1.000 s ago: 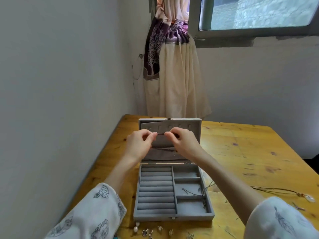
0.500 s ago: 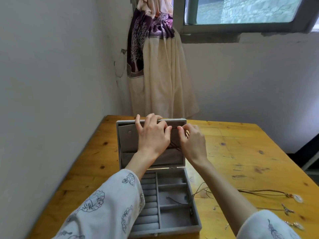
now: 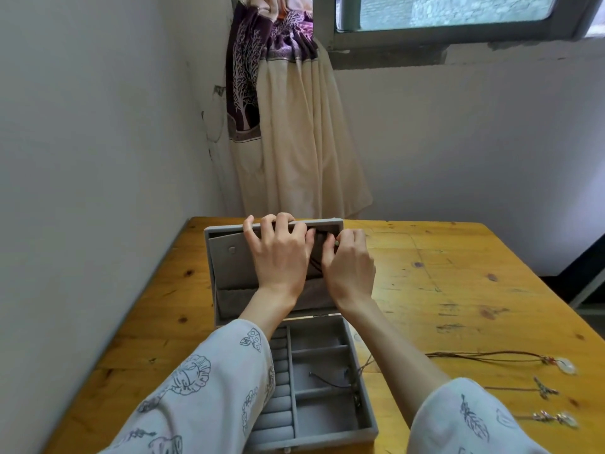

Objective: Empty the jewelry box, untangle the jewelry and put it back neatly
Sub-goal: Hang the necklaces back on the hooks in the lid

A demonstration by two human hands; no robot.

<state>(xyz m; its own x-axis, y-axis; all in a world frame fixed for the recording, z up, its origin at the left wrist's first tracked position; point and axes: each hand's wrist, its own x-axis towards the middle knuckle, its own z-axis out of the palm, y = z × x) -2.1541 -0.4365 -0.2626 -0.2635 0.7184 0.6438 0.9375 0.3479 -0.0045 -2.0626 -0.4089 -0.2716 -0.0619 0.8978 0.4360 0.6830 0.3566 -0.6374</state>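
The grey jewelry box (image 3: 366,417) stands open on the wooden table, its lid (image 3: 226,270) upright. Both hands are up at the lid's inner panel. My left hand (image 3: 278,257) lies with its fingers over the lid's top rim, and its thumb side meets a dark necklace cord (image 3: 315,265) that hangs down between the hands. My right hand (image 3: 348,270) pinches the same cord's end just under the rim. Another thin dark cord (image 3: 327,382) lies in a right-hand compartment of the tray. The ring rolls on the tray's left are partly hidden by my sleeve.
Three corded necklaces with pendants (image 3: 564,367) lie on the table (image 3: 458,290) to the right of the box. A white wall runs along the table's left edge. A curtain (image 3: 294,142) hangs in the corner behind.
Both hands have risen with the cord from the middle of the lid to its top rim. My left fingers now reach over the rim.
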